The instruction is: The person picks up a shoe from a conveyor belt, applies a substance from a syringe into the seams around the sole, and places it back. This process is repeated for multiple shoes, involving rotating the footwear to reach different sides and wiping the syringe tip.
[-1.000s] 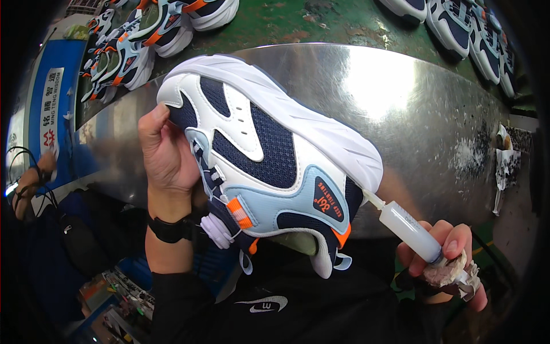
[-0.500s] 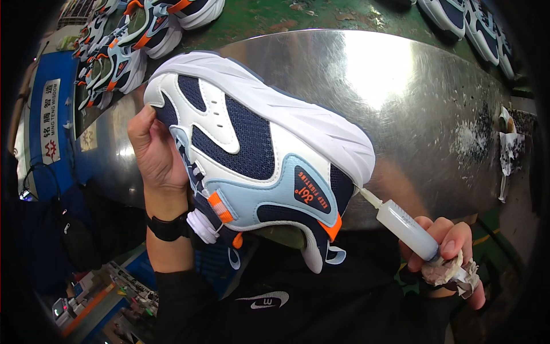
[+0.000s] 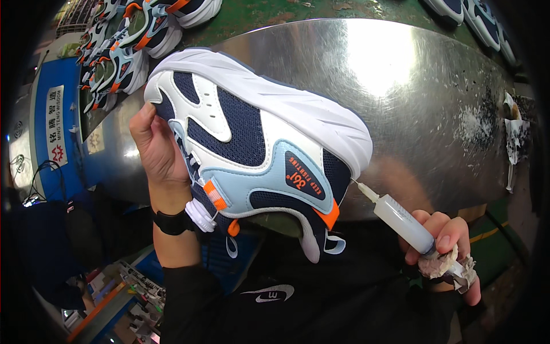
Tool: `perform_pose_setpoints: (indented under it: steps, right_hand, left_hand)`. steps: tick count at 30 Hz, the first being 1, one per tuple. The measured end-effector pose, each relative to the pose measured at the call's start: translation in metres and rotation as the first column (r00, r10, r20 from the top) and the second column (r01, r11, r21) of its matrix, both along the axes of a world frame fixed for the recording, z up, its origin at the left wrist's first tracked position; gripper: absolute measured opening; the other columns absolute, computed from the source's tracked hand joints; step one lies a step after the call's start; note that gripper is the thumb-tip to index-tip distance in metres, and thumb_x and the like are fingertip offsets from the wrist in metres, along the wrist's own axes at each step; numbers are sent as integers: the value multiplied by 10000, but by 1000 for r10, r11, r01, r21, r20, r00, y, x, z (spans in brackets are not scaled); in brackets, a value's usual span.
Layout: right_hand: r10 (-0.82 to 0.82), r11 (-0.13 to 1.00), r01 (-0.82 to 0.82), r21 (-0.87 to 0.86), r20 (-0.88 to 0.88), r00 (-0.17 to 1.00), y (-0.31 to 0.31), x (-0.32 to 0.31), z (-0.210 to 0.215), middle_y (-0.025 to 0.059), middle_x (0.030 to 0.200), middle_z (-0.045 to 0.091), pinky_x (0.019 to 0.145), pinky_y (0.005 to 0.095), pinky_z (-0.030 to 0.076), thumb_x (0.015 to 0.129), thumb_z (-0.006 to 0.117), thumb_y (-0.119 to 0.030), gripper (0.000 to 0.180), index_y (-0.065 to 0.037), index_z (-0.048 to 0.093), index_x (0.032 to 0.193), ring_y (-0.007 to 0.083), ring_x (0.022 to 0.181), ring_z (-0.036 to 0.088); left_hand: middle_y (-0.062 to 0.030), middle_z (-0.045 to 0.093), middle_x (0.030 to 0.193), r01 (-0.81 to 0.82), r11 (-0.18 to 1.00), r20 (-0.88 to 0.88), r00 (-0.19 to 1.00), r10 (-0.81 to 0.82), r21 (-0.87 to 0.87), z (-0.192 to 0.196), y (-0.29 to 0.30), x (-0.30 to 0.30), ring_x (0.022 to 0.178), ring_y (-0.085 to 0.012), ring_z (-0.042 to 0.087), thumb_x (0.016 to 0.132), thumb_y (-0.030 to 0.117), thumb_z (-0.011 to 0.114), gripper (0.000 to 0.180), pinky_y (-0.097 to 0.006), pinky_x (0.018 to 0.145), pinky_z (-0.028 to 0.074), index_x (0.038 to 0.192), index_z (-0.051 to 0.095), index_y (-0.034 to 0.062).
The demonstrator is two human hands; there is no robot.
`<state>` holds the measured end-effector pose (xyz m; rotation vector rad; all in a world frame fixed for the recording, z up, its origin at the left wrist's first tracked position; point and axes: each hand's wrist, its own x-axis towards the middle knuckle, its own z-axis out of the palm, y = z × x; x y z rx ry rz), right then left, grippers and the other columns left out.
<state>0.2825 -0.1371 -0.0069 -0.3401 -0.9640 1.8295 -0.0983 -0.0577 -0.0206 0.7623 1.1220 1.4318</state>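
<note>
A sneaker [image 3: 246, 137] in white, navy and light blue with orange accents is held on its side, its thick white sole turned up and away from me. My left hand [image 3: 157, 143] grips it by the toe end, thumb on the toe cap and the other fingers behind, partly hidden. In my right hand [image 3: 438, 235] is a syringe [image 3: 404, 225] with whitish, cloudy contents and crumpled, soiled wrapping around its plunger end. The syringe's thin needle tip points at the heel, by the seam where upper meets sole; whether it touches I cannot tell.
Beneath the shoe lies a shiny metal work surface [image 3: 321, 63] with a patch of white residue [image 3: 475, 129] at right. More sneakers [image 3: 123, 63] stand in rows at upper left, others [image 3: 478, 23] at upper right. A second, dirty syringe [image 3: 513, 149] hangs at the right edge.
The shoe has shifted slightly up and left and tilted a little. My right hand and the syringe have moved slightly left and up with it, the tip staying by the heel seam.
</note>
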Motion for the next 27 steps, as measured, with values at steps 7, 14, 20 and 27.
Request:
perform_pose_setpoints:
  steps: [7, 14, 20, 27]
  right_hand:
    - [98, 995, -98, -12, 29, 995, 0, 9, -1, 140, 944, 564, 677, 312, 364, 641, 699, -649, 786, -85, 476, 1142, 209, 779, 450]
    - [75, 997, -75, 21, 17, 997, -3, 6, -6, 137, 953, 569, 717, 307, 356, 604, 719, -650, 822, -63, 482, 1130, 200, 819, 429]
    - [89, 994, -91, 64, 27, 996, 0, 3, -6, 128, 947, 574, 754, 317, 351, 590, 736, -639, 828, -58, 483, 1123, 204, 832, 440]
    - [-292, 943, 262, 205, 132, 947, 2, 25, 9, 115, 901, 570, 732, 335, 347, 648, 726, -588, 724, -58, 490, 1081, 215, 787, 478]
  left_hand:
    - [-80, 641, 1066, -19, 1000, -59, 998, 18, -10, 1, 1, -2, 977, -180, 594, 879, 254, 521, 310, -326, 901, 450, 1067, 602, 22]
    - [-89, 639, 1073, -64, 998, -206, 976, 67, 19, 1, 2, -1, 990, -188, 590, 878, 267, 519, 333, -330, 911, 443, 1079, 592, 12]
    - [-118, 612, 1108, -47, 999, -215, 976, 43, -11, 5, -1, 1, 1031, -213, 576, 881, 241, 505, 365, -349, 933, 435, 1137, 526, -19]
    - [-152, 579, 1149, 58, 990, -189, 978, -82, -128, 22, -17, -4, 1079, -241, 560, 885, 212, 490, 418, -372, 958, 425, 1204, 449, -56]
